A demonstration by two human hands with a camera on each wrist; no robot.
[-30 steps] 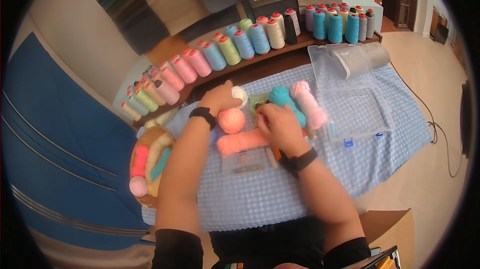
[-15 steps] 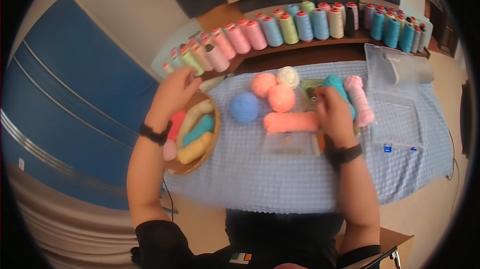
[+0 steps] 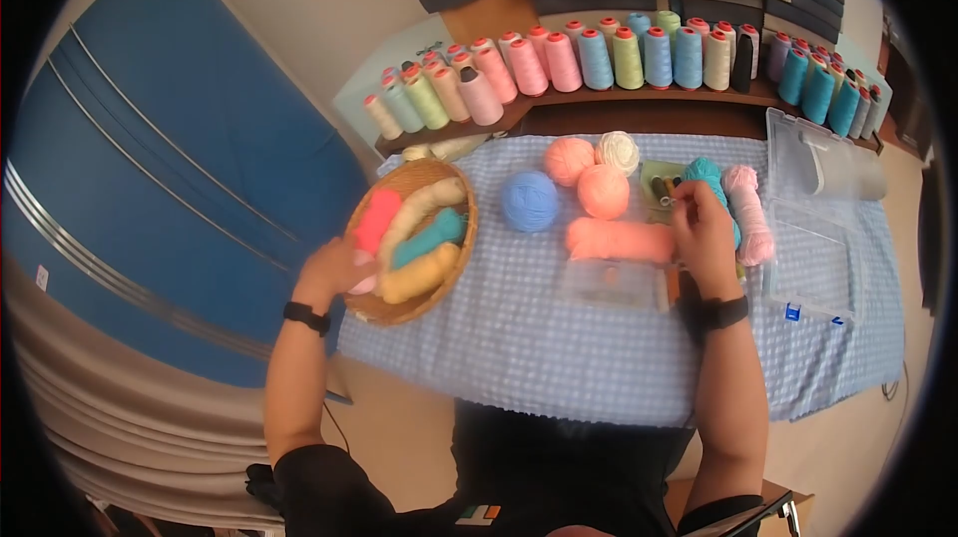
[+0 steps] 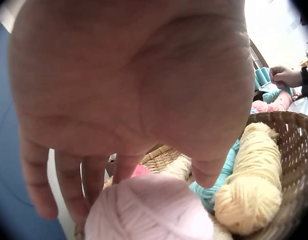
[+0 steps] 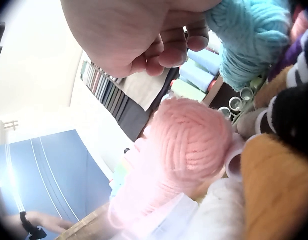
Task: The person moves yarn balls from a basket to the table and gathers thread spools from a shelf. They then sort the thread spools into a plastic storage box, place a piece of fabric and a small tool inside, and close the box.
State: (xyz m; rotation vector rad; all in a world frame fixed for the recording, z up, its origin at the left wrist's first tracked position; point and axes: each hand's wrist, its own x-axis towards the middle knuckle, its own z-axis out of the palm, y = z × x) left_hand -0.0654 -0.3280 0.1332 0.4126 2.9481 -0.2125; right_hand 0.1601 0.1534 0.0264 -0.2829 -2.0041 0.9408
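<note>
My left hand (image 3: 334,272) reaches into the near left side of a wicker basket (image 3: 467,268). Its fingers spread over a pale pink yarn ball (image 4: 149,210), and the thumb stands off to the ball's right. Beside the ball lie a hot-pink skein (image 3: 377,221), a cream skein (image 3: 424,206), a teal skein (image 3: 431,240) and a yellow skein (image 3: 424,275). Loosely curled, my right hand (image 3: 707,238) hovers at the right end of a coral skein (image 3: 614,240), near a green tray (image 3: 654,174) of small spools; nothing shows in its fingers. A turquoise skein (image 3: 704,176) lies just beyond.
Mid-table are a blue yarn ball (image 3: 530,202), two coral balls (image 3: 603,192) and a white ball (image 3: 618,153). A clear box (image 3: 609,287) sits nearer me. At right are a pink skein (image 3: 748,218) and an open clear case (image 3: 818,268). Thread cones (image 3: 529,68) line the back shelf.
My left hand has left the white ball, swung left and lowered into the basket over the pale pink ball. My right hand has stayed near the spool tray. The head view has turned left.
</note>
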